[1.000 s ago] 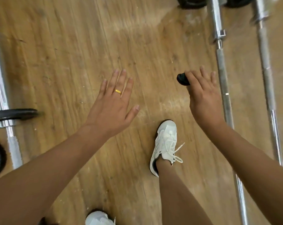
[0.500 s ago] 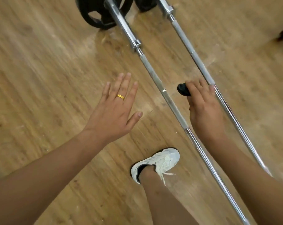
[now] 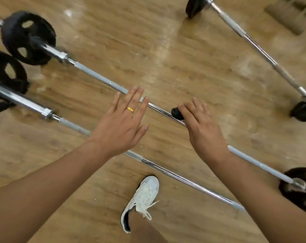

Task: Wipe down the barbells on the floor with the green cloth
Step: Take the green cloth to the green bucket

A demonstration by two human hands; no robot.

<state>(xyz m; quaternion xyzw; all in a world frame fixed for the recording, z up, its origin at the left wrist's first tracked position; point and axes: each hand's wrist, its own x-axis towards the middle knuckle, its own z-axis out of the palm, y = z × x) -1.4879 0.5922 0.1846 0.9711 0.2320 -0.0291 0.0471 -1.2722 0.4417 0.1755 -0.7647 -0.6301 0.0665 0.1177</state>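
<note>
Honestly, can't spot the green cloth anywhere. Got left grip [image 3: 121,123] splayed, empty, over barbells [image 3: 99,78] on the floor [image 3: 183,58]; right grip [image 3: 201,130] pinching a small dark thing [image 3: 176,113]. Could trip: shoe [image 3: 143,195] just beside near bar [image 3: 183,178].

A white laced sneaker [image 3: 143,195] is standing at lower centre on brown wood-plank flooring [image 3: 183,67]; a small black object [image 3: 177,113] is showing right of centre, a beige block [image 3: 292,13] upper right.

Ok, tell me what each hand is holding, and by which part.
The left hand holds nothing, fingers spread. The right hand grips a small dark thing under its fingers; only one end pokes out, so the exact hold cannot be told.
</note>
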